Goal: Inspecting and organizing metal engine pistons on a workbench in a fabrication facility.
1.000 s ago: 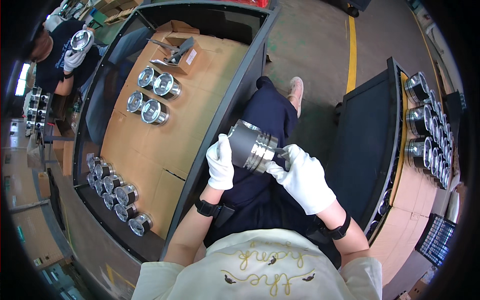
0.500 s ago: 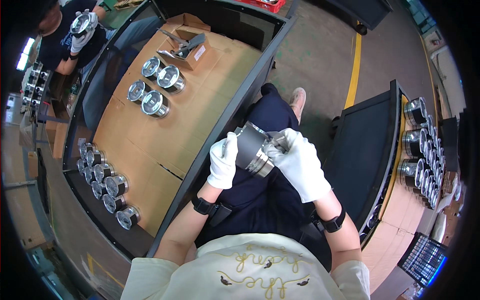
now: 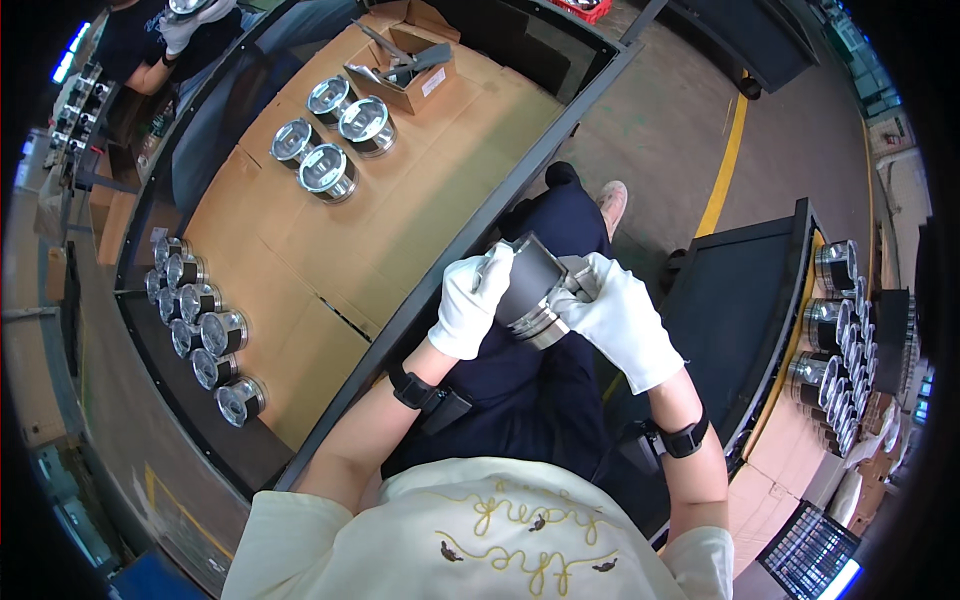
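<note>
Now both gloved hands, left [image 3: 470,308] and right [image 3: 618,322], clamp the piston [image 3: 533,290], probably fitting a ring; next needs steady turning.

Four pistons [image 3: 333,135] and an open cardboard box [image 3: 405,62] sit on the cardboard-covered tabletop [image 3: 420,195]; more pistons [image 3: 200,335] line its left edge.

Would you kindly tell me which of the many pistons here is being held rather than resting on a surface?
The dark-skirted piston over the lap, between the left hand and right hand; all others stand on cardboard-lined trays.
</note>
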Demonstrator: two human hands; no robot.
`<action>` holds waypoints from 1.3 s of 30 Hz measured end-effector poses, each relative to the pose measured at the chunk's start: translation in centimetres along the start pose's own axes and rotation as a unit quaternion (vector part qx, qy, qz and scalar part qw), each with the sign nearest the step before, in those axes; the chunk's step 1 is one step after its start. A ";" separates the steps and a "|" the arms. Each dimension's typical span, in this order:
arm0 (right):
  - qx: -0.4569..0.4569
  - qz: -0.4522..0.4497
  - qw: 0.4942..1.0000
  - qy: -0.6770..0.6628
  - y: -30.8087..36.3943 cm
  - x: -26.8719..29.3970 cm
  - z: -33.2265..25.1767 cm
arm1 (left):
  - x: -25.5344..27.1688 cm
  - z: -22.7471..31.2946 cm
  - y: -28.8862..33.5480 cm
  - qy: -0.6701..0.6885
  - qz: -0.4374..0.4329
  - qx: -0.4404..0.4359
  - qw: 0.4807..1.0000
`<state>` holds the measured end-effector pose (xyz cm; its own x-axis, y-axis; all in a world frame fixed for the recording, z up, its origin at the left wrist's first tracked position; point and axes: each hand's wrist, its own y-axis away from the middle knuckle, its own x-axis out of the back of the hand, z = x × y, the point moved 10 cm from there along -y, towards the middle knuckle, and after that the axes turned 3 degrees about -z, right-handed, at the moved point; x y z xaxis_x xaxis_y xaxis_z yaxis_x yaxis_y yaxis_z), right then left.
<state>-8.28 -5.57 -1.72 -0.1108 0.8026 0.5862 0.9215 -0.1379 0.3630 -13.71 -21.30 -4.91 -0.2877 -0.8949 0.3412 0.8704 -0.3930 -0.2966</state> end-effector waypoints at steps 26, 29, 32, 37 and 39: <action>-0.006 0.013 0.998 -0.055 -0.3 -0.2 1.9 | -0.1 -1.2 0.1 0.060 0.014 0.084 0.995; 0.009 -0.011 1.000 -0.008 -0.2 -0.3 0.4 | 0.6 -1.5 0.4 0.086 0.033 0.113 0.989; 0.095 0.072 0.988 -0.102 -0.1 1.6 0.9 | 0.4 -2.2 0.6 0.030 0.043 0.099 0.994; -0.021 0.010 0.946 -0.324 -3.2 4.2 2.1 | -0.7 -1.1 1.0 0.630 0.053 0.395 0.667; -0.009 0.004 0.961 -0.277 -5.0 5.7 -2.6 | 1.5 1.0 -0.6 0.752 0.012 0.345 0.562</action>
<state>-14.52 -1.79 1.71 0.1163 0.9865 0.1149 0.9147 -0.1515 0.3748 -14.24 -22.18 -3.30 0.1664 -0.2695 -0.9485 0.6790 -0.6662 0.3084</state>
